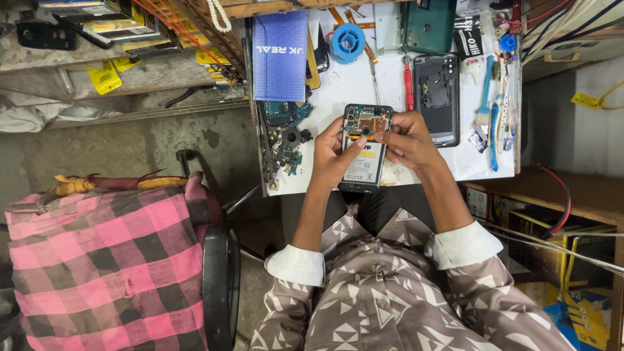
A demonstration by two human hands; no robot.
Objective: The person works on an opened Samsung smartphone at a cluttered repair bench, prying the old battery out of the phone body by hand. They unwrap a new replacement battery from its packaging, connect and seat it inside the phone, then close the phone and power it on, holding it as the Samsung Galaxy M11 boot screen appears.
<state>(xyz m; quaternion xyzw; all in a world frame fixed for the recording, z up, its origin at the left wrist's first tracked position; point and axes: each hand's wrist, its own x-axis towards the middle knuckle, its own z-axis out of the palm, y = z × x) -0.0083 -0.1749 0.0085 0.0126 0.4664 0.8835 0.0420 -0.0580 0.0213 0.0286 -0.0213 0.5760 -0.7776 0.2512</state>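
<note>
**Opened phone held in both hands at the near edge of the table**

The phone lies with its back cover off, its circuit board and battery bare, near the middle of the table's near edge. It looks light and stiff, but I judge it fragile in this state: the exposed board at the far end and the thin cables would not bear pressure, and the battery should not be bent or pricked. The safest hold is along the two long side rails of the frame, with fingers kept off the board.

The left hand closes on the phone's left side, thumb laid across the upper part of the battery. The right hand grips the right side, its fingertips pinched together at the board near the camera; whether they hold a small part there is too small to tell.

Just right of the phone lies a second phone shell, dark and hollow. Between the two stands a red screwdriver. Left of the phone sits a heap of loose parts along the table's left edge. At the far edge are a blue box and a blue solder reel. Brushes lie toward the right edge of the white table.
</note>
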